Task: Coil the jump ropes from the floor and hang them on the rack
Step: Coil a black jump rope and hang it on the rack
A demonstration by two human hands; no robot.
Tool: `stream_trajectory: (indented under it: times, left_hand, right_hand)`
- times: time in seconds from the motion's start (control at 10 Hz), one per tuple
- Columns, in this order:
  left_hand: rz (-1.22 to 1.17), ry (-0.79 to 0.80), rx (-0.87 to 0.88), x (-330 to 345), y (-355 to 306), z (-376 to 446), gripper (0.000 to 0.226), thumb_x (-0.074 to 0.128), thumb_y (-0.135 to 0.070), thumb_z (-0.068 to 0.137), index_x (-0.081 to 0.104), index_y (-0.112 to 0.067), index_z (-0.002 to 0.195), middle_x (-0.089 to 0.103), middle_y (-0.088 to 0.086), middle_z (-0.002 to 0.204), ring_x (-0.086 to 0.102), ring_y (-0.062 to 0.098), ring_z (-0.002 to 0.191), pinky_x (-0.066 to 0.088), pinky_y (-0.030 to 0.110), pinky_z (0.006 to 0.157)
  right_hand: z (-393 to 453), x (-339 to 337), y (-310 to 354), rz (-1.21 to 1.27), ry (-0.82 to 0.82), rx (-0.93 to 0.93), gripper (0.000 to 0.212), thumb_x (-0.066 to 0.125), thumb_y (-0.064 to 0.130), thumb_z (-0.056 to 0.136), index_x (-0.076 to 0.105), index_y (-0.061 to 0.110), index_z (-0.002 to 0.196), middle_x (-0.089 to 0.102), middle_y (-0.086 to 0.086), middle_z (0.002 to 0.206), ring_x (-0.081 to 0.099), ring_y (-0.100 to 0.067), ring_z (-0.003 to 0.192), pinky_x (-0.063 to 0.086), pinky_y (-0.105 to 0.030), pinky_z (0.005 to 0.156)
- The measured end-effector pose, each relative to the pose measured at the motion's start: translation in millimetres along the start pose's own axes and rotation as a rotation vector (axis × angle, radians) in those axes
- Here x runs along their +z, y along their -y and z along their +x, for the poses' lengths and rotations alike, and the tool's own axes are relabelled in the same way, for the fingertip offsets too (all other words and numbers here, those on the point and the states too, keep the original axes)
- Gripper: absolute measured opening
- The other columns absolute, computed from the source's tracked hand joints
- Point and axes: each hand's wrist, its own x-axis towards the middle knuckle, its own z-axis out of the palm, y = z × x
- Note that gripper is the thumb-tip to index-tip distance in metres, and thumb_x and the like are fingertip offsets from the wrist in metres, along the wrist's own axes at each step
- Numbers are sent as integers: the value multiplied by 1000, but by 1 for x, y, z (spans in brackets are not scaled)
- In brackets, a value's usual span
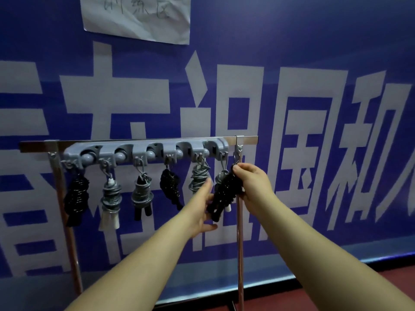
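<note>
Pinching the top of the black rope bundle (pixel 224 194) with my right hand (pixel 253 182), I hold it up close under the metal hook (pixel 237 153) at the right end of the rack (pixel 143 151). I think I hold it by the top so its loop can slip onto that hook. My left hand (pixel 203 212) has its fingers mostly straight and cups the bundle from the left, low down, so the coil does not swing or fall apart. I cannot tell if the loop is on the hook yet.

Just left of that hook, a grey coiled rope (pixel 199 178) hangs from the rack, and another small one (pixel 221 176) sits partly behind my bundle. Further left along the rack hang four more coiled ropes, black and grey, each on its own hook. So this looks like the last spot to fill.

Behind the rack is a blue banner (pixel 292 52) with big pale letters. A crumpled paper sheet (pixel 137 16) is stuck high above the rack.
</note>
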Motion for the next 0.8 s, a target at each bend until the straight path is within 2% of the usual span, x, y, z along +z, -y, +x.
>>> stream_trajectory:
  times: [0.1, 0.2, 0.4, 0.5, 0.6, 0.7, 0.8]
  left_hand:
    - [-11, -25, 0, 3, -3, 15, 71, 35, -74, 85, 55, -22, 128, 48, 9, 139, 45, 33, 128, 38, 53, 103]
    - [-31, -27, -7, 2, -3, 23, 74, 33, -74, 85, 49, -21, 135, 45, 10, 142, 44, 34, 128, 38, 52, 102]
    - [-42, 14, -76, -4, 2, 19, 81, 24, -76, 85, 45, -19, 139, 49, 12, 138, 51, 34, 122, 36, 55, 105]
    - [-49, 49, -62, 0, -4, 4, 81, 21, -73, 88, 40, -18, 143, 44, 14, 143, 45, 35, 128, 34, 53, 107]
    - [-24, 59, -61, 0, -10, -22, 80, 19, -73, 89, 41, -17, 142, 44, 14, 144, 45, 33, 129, 35, 51, 105]
    - [46, 23, -71, -12, -11, -52, 78, 21, -71, 90, 46, -15, 138, 48, 13, 141, 47, 32, 127, 36, 49, 101]
    - [169, -20, -78, -25, -7, -87, 72, 25, -69, 91, 52, -16, 131, 57, 9, 126, 55, 27, 113, 37, 48, 99]
  right_hand:
    - [21, 5, 2, -83, -25, -10, 4, 60, 18, 93, 61, 20, 96, 64, -7, 99, 62, -24, 97, 55, -42, 85]
    - [38, 10, 1, -142, 2, 8, 4, 59, 18, 93, 62, 20, 93, 65, -8, 99, 63, -25, 95, 54, -42, 84]
    - [55, 13, -9, -331, 7, 18, 17, 56, 17, 94, 60, 19, 78, 62, -4, 85, 62, -24, 88, 52, -45, 91]
    - [53, 14, -15, -432, 22, 20, 7, 58, 24, 93, 63, 18, 93, 64, -5, 98, 60, -24, 100, 51, -44, 93]
    - [35, 14, -17, -370, 43, 62, 21, 54, 32, 95, 59, 16, 107, 64, -7, 106, 60, -24, 102, 53, -42, 89]
    - [1, 12, -24, -346, 115, 164, 39, 56, 40, 93, 50, 14, 122, 60, -7, 114, 58, -24, 102, 50, -37, 76]
    - [-38, 5, -23, -384, 209, 222, 43, 56, 49, 91, 45, 19, 121, 54, -3, 114, 54, -25, 107, 47, -38, 81]
